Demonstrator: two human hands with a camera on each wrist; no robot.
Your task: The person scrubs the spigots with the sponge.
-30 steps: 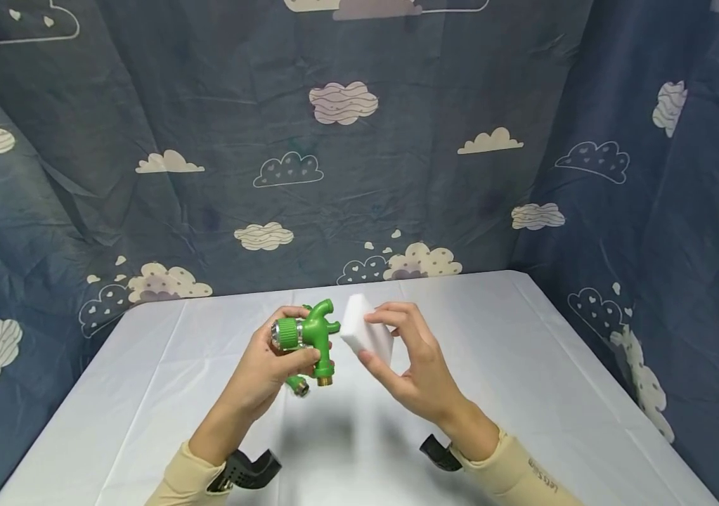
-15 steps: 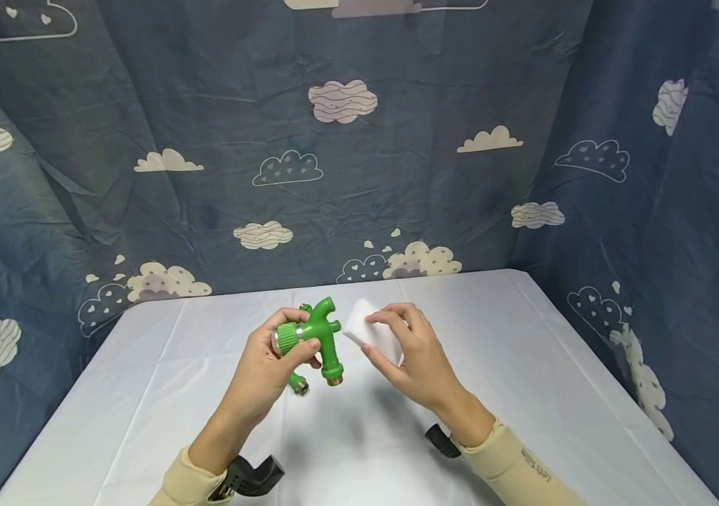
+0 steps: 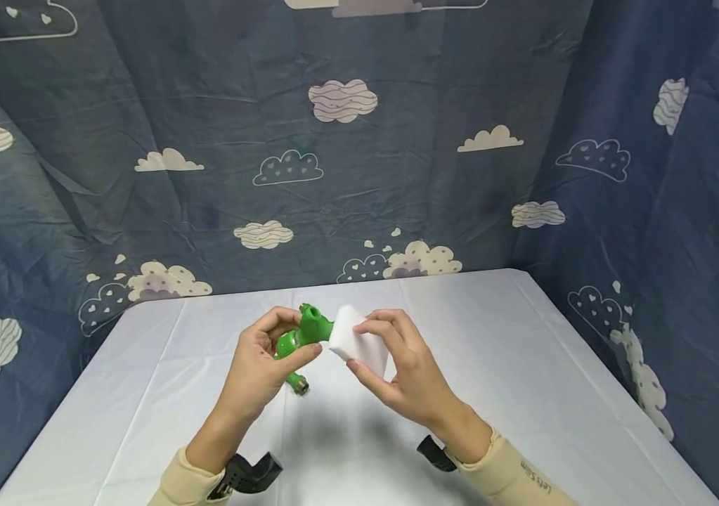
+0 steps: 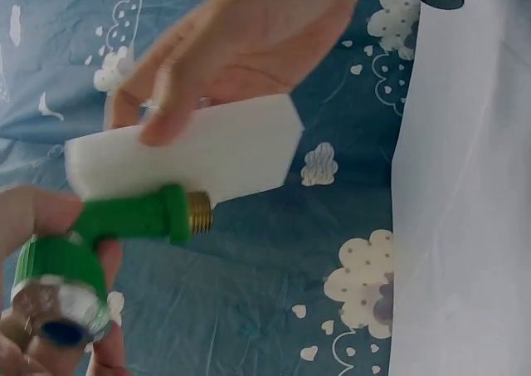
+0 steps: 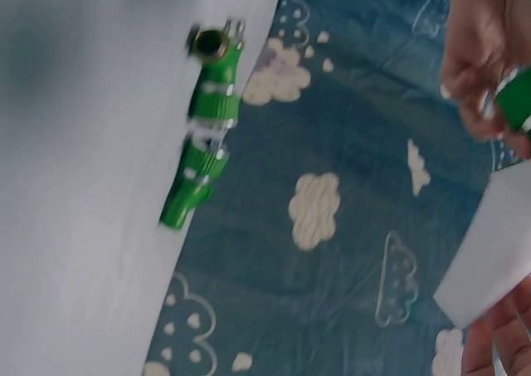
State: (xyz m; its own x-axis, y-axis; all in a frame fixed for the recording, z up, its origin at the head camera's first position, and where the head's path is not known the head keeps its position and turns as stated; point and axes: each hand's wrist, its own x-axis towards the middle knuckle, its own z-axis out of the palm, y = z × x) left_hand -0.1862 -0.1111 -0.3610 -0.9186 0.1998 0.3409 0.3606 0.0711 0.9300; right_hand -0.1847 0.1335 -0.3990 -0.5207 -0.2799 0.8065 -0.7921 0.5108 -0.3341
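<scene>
My left hand (image 3: 301,334) grips a green plastic faucet (image 3: 306,330) with a metal-ringed end and a brass tip, held above the white table (image 3: 144,393). The right hand (image 3: 355,346) pinches a white sponge block (image 3: 362,339) between thumb and fingers, and the block lies against the faucet's right side. In the left wrist view the sponge (image 4: 191,156) sits just behind the faucet's green stem (image 4: 124,218), with the right hand's fingers (image 4: 166,119) over its top edge. A corner of the sponge (image 5: 489,260) shows in the right wrist view.
A second green hose fitting (image 3: 296,383) with a metal end lies on the table under the hands, also seen as a fitting (image 5: 203,119) in the right wrist view. Blue cloud-print curtains (image 3: 346,154) close in the back and both sides of the table.
The right hand brought the sponge left, up against the faucet. The left hand turned the faucet, so its ringed end no longer faces left and an open end points up.
</scene>
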